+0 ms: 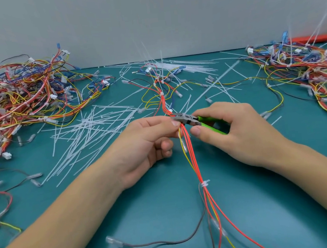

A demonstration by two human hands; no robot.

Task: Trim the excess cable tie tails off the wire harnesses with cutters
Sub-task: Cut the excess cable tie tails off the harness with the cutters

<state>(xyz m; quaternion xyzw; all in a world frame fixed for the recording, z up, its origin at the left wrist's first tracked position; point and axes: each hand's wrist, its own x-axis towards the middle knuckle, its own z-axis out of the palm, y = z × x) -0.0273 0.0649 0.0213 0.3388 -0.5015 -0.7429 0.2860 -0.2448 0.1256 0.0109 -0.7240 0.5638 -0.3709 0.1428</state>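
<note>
A wire harness [192, 161] of red, orange and yellow wires runs from the table's middle toward me. My left hand [146, 143] pinches it between thumb and fingers at the centre of the view. Green-handled cutters [196, 121] sit in my right hand [238, 134], whose fingers curl round the handles. Their metal jaws rest against the harness right at my left fingertips. Whatever lies between the jaws is hidden. A trimmed white cable tie [204, 184] binds the wires lower down.
A large heap of harnesses [20, 98] fills the left side and another heap of harnesses [304, 68] the right. Cut white tie tails [90, 129] are scattered over the teal table [128, 218]. A bundle of unused ties [182, 66] lies at the back by the grey wall.
</note>
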